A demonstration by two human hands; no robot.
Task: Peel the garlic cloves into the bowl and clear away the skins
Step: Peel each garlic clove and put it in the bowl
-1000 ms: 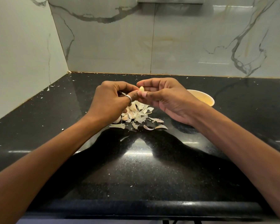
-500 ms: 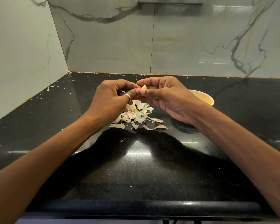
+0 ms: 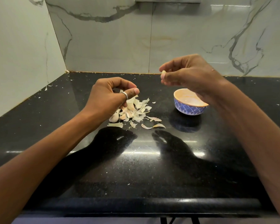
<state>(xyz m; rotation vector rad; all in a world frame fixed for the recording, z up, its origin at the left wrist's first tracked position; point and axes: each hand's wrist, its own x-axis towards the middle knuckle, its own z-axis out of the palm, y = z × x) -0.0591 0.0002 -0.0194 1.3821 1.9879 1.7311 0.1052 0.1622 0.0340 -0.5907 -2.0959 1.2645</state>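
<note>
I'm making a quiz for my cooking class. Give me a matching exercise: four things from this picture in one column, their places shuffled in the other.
Things:
1 garlic clove
2 bowl
3 pile of skins
4 ring

Places:
A worn on the left hand
B on the counter, right of the pile
C pinched in the right hand
D on the counter, beside the left hand

Pairs: 1-C, 2-B, 3-D, 4-A

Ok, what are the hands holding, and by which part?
Right hand pinches a garlic clove by its lower end; whether the left hand holds anything cannot be told.
</note>
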